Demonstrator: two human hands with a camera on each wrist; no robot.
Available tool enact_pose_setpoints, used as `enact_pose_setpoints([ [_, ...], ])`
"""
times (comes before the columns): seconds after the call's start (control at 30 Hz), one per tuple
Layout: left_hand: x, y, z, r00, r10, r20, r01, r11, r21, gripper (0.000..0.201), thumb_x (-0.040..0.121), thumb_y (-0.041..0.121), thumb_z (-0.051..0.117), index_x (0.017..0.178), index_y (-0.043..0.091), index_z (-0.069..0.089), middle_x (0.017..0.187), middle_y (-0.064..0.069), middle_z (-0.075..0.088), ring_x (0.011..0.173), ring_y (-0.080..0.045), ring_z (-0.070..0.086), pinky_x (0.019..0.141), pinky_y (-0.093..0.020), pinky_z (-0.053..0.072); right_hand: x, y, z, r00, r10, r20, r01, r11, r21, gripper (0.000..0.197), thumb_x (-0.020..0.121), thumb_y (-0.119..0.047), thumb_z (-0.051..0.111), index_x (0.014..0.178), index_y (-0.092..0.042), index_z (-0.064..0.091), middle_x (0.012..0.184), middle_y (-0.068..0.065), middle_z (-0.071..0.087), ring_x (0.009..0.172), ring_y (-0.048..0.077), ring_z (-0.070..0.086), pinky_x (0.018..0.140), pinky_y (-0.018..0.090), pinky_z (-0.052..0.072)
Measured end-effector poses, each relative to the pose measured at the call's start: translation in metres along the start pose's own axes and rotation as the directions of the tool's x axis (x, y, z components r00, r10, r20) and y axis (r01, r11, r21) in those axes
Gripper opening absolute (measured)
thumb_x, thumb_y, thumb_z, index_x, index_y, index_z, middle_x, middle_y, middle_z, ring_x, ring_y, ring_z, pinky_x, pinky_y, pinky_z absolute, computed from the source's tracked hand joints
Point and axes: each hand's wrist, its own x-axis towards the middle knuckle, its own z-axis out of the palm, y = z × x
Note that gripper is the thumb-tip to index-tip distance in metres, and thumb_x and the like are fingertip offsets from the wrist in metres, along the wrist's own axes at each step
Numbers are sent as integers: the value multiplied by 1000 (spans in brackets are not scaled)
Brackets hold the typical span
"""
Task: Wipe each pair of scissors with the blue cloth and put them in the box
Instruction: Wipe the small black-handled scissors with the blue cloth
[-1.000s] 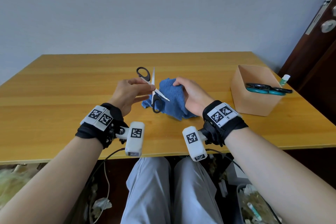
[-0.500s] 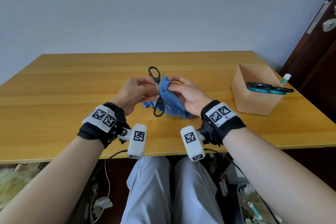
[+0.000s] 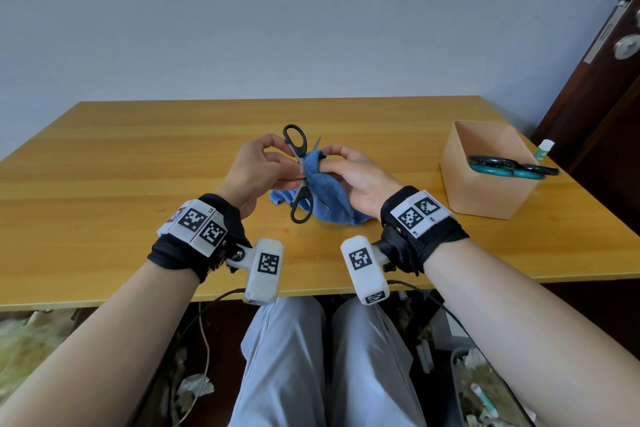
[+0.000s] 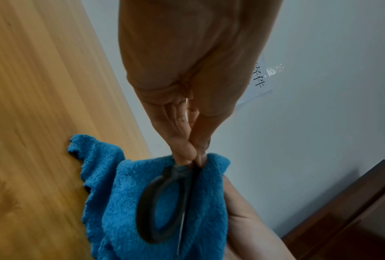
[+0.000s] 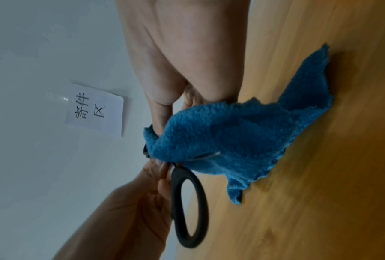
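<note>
Black-handled scissors (image 3: 298, 173) stand spread open above the middle of the table, one loop up, one down (image 4: 162, 207). My left hand (image 3: 258, 166) pinches them near the pivot between thumb and fingers (image 4: 187, 147). My right hand (image 3: 349, 177) grips the blue cloth (image 3: 327, 198), folded around a blade; a silver blade tip pokes up past the cloth. The cloth's lower end (image 5: 238, 140) trails onto the tabletop. The tan box (image 3: 485, 180) sits at the right with teal-and-black scissors (image 3: 509, 168) lying across its rim.
A small white bottle with a green end (image 3: 543, 149) stands behind the box near the table's right edge. A dark wooden door (image 3: 609, 87) is at the far right. A paper sign (image 5: 93, 110) hangs on the wall. The wooden table (image 3: 121, 166) spreads to the left.
The scissors turned from slanted to nearly upright. My right hand closed in and folded the cloth round a blade. Both hands drew together and rose slightly.
</note>
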Motion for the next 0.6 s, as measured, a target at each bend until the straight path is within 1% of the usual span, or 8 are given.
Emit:
enact_pose_setpoints([
  [0.1,-3,1,4,1000,5,-2,-5,1000,7,28,83,-13,70,101,2,55,76,-15,71,57,-15,70,53,-20,55,1,5,5,994,-24,-110,19,999,-41,16,92,-10,66,88,-18,53,85,12,68,68,25,64,62,34,54],
  [0.2,-3,2,8,1000,-10,-21,10,1000,8,31,82,-10,74,104,0,56,79,-18,71,57,-16,70,54,-20,55,4,9,11,979,-58,-198,50,998,-44,16,92,-16,65,83,-20,53,99,19,70,79,28,65,74,43,57],
  [0.23,-2,2,8,999,-16,-35,16,1000,10,31,82,-11,74,106,-1,56,80,-18,72,57,-16,70,54,-21,55,4,9,12,982,-55,-183,51,998,-29,15,93,-14,64,84,-20,54,99,19,71,77,28,66,74,42,57],
  [0.3,1,2,6,998,-23,-59,24,999,28,30,84,-14,70,108,-2,57,79,-17,71,55,-16,69,54,-22,56,1,5,11,995,-31,-97,33,999,17,14,94,-6,61,90,-18,54,86,14,68,66,21,64,63,34,55],
  [0.37,1,2,4,998,-19,-54,21,999,50,28,85,-16,66,107,-2,57,77,-15,71,53,-14,68,53,-22,56,-2,1,12,998,-24,-54,26,999,35,16,93,-1,60,94,-15,53,81,11,65,63,19,62,59,31,53],
  [0.47,-1,3,6,999,1,-43,2,997,72,28,84,-15,67,105,1,57,71,-9,71,52,-12,67,51,-20,53,-2,0,14,990,-50,-132,54,998,29,14,94,-7,62,94,-16,52,82,11,65,62,20,61,52,28,52],
  [0.53,-1,4,8,999,9,-50,-5,998,70,28,84,-12,70,104,1,56,67,-5,71,52,-11,66,51,-19,52,-1,1,17,983,-57,-174,68,996,60,12,94,-9,62,95,-16,52,89,16,67,65,24,63,54,30,54],
  [0.6,-1,4,7,999,6,-53,-2,998,66,30,83,-9,74,104,2,57,70,-7,71,52,-10,66,51,-19,52,-1,3,19,981,-57,-183,73,994,83,11,95,-9,62,98,-14,52,96,19,67,69,26,64,58,33,55],
])
